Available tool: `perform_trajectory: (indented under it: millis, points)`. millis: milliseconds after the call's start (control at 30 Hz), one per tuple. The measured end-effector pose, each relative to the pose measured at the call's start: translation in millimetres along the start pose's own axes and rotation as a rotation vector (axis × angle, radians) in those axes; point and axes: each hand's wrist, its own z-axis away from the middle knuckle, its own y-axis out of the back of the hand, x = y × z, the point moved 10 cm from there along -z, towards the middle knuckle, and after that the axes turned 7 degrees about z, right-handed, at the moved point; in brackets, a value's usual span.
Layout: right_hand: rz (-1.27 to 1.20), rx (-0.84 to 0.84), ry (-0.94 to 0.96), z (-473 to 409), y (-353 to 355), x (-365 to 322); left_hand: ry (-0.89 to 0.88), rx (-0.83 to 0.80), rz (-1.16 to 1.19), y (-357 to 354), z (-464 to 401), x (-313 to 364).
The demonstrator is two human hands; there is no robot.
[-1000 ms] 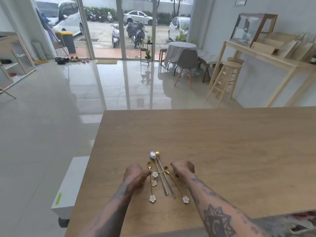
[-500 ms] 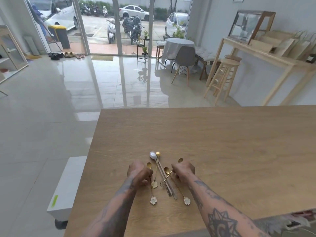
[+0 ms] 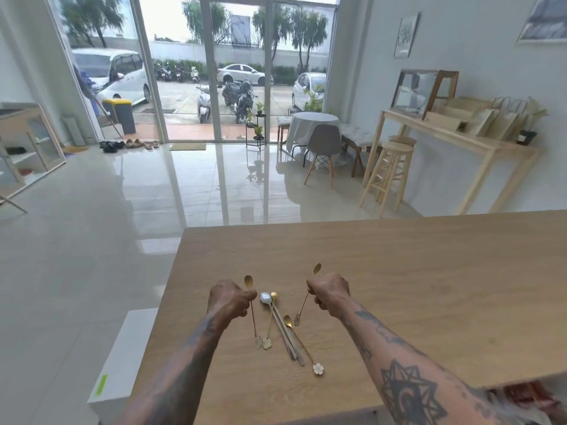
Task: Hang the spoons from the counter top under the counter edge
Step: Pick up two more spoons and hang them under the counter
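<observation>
A: How are the hands occupied?

B: The left hand (image 3: pixel 230 300) is closed in a fist around one gold spoon (image 3: pixel 252 308), its bowl seen above the knuckles and its flower end low, near the wood. The right hand (image 3: pixel 329 294) is likewise curled shut on a second gold spoon (image 3: pixel 303 303), bowl raised, flower end hanging just above the surface.

A: And the others?

B: Left in the lower centre of the frame, between the hands — a white-bowled spoon (image 3: pixel 265 297), a gold one with a flower end (image 3: pixel 270 320), another gold one (image 3: pixel 302 342) and two plain long handles (image 3: pixel 290 338), partly overlapped on the counter top (image 3: pixel 429 286).

A: What could be spoiled from here?

B: Each spoon is pinched high on a thin stem, so a swing could be started and the grip lost. The hooks under the edge are not shown; they would have to be found by feel, and a spoon could be dropped to the tiled floor (image 3: pixel 92 240).

A: The surroundings?

B: A smooth pale wood top is seen, glossy tiles beyond it, glass doors (image 3: pixel 211 72) at upper centre, and a stool (image 3: pixel 388 176) with a wooden side table (image 3: pixel 478 145) at the right.
</observation>
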Motion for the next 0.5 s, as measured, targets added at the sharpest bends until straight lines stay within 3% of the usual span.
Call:
perform_trajectory:
  millis: [300, 500]
  points:
    - [-0.118, -0.045, 0.331, 87.3, 82.8, -55.9, -0.251, 0.148, 0.015, 49.2, 105.9, 110.1]
    - [-0.127, -0.101, 0.430, 144.8, 112.8, -38.6, -0.281, 0.165, 0.059, 47.6, 188.9, 116.5]
